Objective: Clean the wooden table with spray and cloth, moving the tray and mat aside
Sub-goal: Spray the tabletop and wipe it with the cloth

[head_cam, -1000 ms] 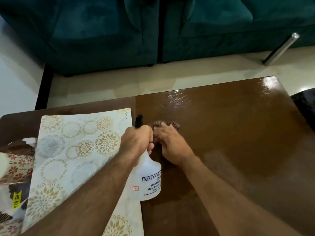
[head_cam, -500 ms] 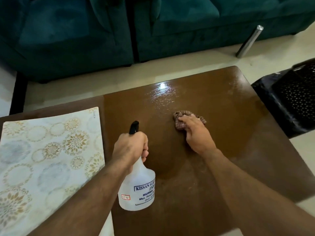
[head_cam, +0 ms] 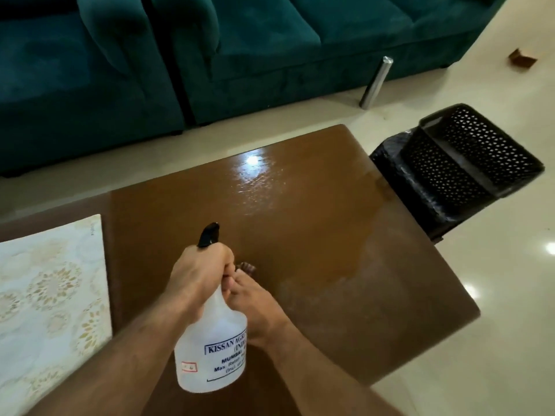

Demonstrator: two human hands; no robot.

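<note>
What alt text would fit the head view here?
A person's left hand holds a white spray bottle above a glossy wooden table while the right hand presses a cloth onto it. A patterned mat lies at left.

Dim; glare on table (head_cam: 255, 163); edges perhaps warped.

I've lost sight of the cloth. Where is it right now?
In the head view the cloth is on the table near the middle, mostly hidden under the right hand, just behind the spray bottle.
</note>
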